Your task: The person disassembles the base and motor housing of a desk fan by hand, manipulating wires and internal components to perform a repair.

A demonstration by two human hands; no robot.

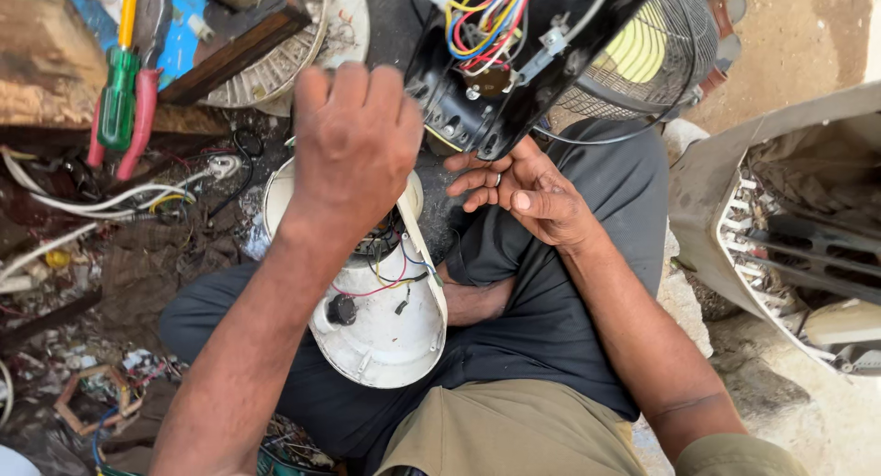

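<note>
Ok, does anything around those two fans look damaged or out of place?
Yes. The black fan housing by the right hand is open, its coloured wires spilling out loose. The white fan base under the left hand also lies open with wires showing. Scraps and stray cables litter the ground at left.

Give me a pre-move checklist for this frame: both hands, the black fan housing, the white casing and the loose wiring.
1. Left hand over the round white plastic casing in the lap: ok; whether it grips anything: cannot tell.
2. Right hand supports the black fan motor housing from below: ok.
3. Right fingers spread open, not closed around the housing: ok.
4. Bundle of coloured wires exposed in the housing: not ok.
5. Thin red and black wires loose on the casing: not ok.
6. Green-handled screwdriver lies apart on the wooden board: ok.
</note>
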